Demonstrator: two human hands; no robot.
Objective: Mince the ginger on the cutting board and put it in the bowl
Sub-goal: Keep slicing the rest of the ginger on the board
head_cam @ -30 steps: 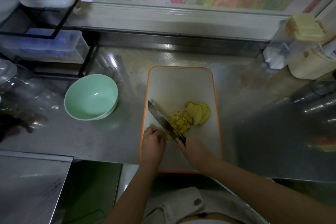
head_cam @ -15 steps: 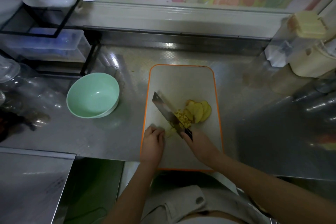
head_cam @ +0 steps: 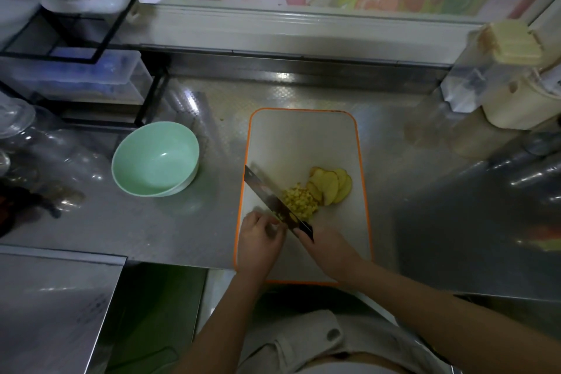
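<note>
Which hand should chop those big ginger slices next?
Probably right. The right hand grips the knife, and the uncut ginger slices lie just right of its blade, beside the minced pile. The left hand rests curled on the cutting board, holding no tool.

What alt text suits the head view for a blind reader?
A person's right hand grips a knife against a pile of minced ginger on an orange-rimmed cutting board, the left hand curled beside the blade. Ginger slices lie right of the pile; an empty green bowl stands left of the board.
</note>
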